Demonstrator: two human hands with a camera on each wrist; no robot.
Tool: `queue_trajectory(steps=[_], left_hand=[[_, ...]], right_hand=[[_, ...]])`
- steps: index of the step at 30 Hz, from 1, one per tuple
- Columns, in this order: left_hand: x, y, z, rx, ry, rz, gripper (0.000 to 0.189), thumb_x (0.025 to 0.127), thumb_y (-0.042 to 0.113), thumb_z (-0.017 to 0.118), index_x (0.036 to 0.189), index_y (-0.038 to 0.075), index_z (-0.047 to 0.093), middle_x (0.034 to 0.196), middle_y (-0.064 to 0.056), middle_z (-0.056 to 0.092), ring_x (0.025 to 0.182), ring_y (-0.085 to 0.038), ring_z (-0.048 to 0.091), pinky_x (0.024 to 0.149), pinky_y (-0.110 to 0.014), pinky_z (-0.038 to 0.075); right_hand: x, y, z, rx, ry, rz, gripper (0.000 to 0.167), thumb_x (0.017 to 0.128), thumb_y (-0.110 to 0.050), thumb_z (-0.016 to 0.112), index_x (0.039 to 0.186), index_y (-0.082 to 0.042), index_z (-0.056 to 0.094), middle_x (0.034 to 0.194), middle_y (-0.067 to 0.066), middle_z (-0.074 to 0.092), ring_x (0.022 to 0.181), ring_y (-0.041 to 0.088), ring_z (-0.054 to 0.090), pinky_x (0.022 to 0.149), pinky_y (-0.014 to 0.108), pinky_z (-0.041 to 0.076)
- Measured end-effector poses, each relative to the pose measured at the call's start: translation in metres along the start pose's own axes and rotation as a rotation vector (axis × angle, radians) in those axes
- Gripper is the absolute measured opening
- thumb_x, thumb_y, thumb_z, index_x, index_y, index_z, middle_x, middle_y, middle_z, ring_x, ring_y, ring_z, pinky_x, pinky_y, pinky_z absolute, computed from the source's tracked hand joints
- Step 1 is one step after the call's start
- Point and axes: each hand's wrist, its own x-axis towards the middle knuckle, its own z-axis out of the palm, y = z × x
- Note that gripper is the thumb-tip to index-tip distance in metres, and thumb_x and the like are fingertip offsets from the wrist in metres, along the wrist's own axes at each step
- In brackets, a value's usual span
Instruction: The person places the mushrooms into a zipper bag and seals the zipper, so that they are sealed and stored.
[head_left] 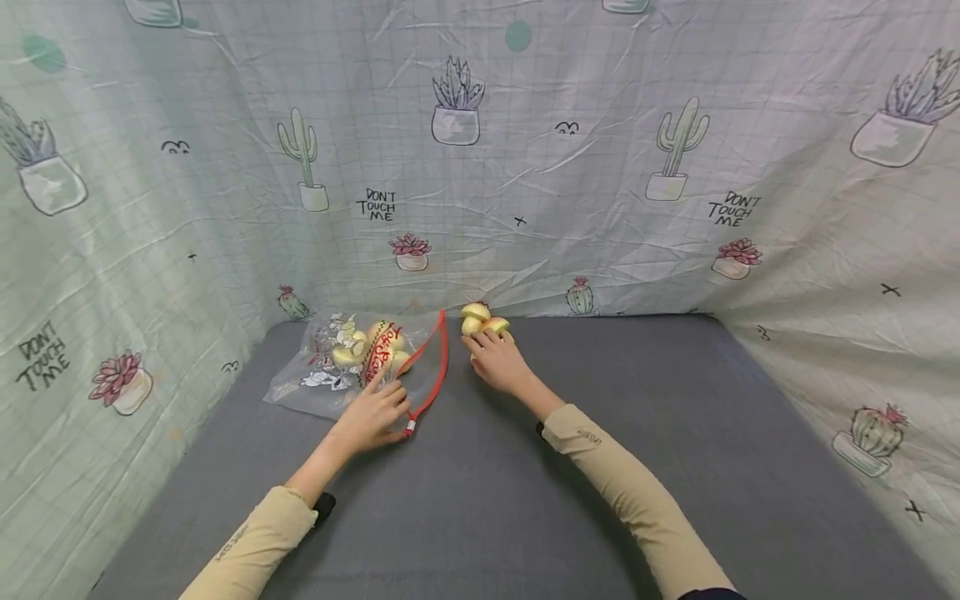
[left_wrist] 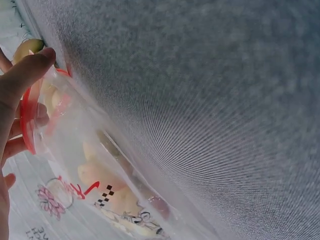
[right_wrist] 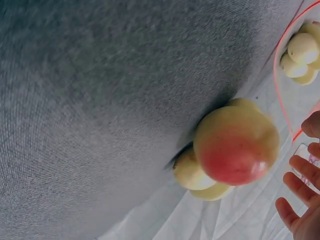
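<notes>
A clear plastic bag point(head_left: 315, 390) with a red-edged mouth and red lettering lies at the back left, several pale yellow rounded pieces point(head_left: 348, 354) showing through it. My left hand point(head_left: 372, 415) is at its mouth, index finger stretched over the plastic; in the left wrist view the thumb point(left_wrist: 32, 70) and fingers are spread about the red rim. My right hand point(head_left: 497, 360) reaches over a small cluster of yellow rounded pieces point(head_left: 474, 311) at the back. In the right wrist view its fingers are spread, apart from a larger yellow piece with a red blush point(right_wrist: 237, 145).
A grey cloth-like surface point(head_left: 480, 508) spreads under both arms. Hanging fabric point(head_left: 517, 167) printed with potted cacti closes off the back and both sides. The bag's red edge point(head_left: 444, 367) has a white slider point(head_left: 410, 426) at its near end.
</notes>
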Motion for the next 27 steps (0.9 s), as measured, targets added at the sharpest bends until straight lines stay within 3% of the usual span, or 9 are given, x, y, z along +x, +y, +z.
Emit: queue_trajectory(steps=[5, 14, 19, 27], left_hand=[[0.0, 0.003, 0.002, -0.013, -0.007, 0.02, 0.031, 0.062, 0.035, 0.073, 0.08, 0.015, 0.058, 0.078, 0.001, 0.055, 0.084, -0.019, 0.053, 0.097, -0.047, 0.036], [0.0, 0.01, 0.007, -0.007, 0.035, 0.053, 0.021, 0.062, 0.022, 0.072, 0.077, 0.015, 0.06, 0.075, 0.0, 0.057, 0.082, -0.021, 0.054, 0.097, -0.043, 0.037], [0.002, 0.012, 0.006, -0.008, 0.026, 0.039, 0.017, 0.065, 0.02, 0.071, 0.077, 0.014, 0.059, 0.076, 0.0, 0.058, 0.083, -0.021, 0.055, 0.098, -0.042, 0.037], [0.003, 0.015, 0.003, -0.023, 0.005, 0.02, 0.016, 0.066, 0.019, 0.071, 0.077, 0.015, 0.06, 0.076, 0.0, 0.058, 0.083, -0.019, 0.054, 0.097, -0.043, 0.038]], right_hand=[[0.001, 0.005, 0.004, -0.053, 0.026, 0.014, 0.041, 0.081, -0.024, 0.062, 0.12, -0.012, 0.054, 0.11, 0.006, 0.056, 0.098, 0.023, 0.052, 0.076, 0.04, 0.044], [0.002, 0.008, 0.013, -0.036, -0.077, 0.103, 0.042, 0.087, -0.03, 0.053, 0.124, -0.01, 0.048, 0.127, 0.011, 0.049, 0.114, 0.027, 0.045, 0.083, 0.044, 0.04], [0.001, 0.008, 0.016, -0.061, -0.1, 0.125, 0.044, 0.088, -0.032, 0.052, 0.125, -0.01, 0.047, 0.132, 0.012, 0.045, 0.117, 0.028, 0.043, 0.086, 0.047, 0.039], [-0.001, 0.007, 0.02, -0.041, -0.204, 0.151, 0.052, 0.088, -0.04, 0.048, 0.132, -0.011, 0.043, 0.141, 0.012, 0.035, 0.121, 0.03, 0.041, 0.089, 0.05, 0.037]])
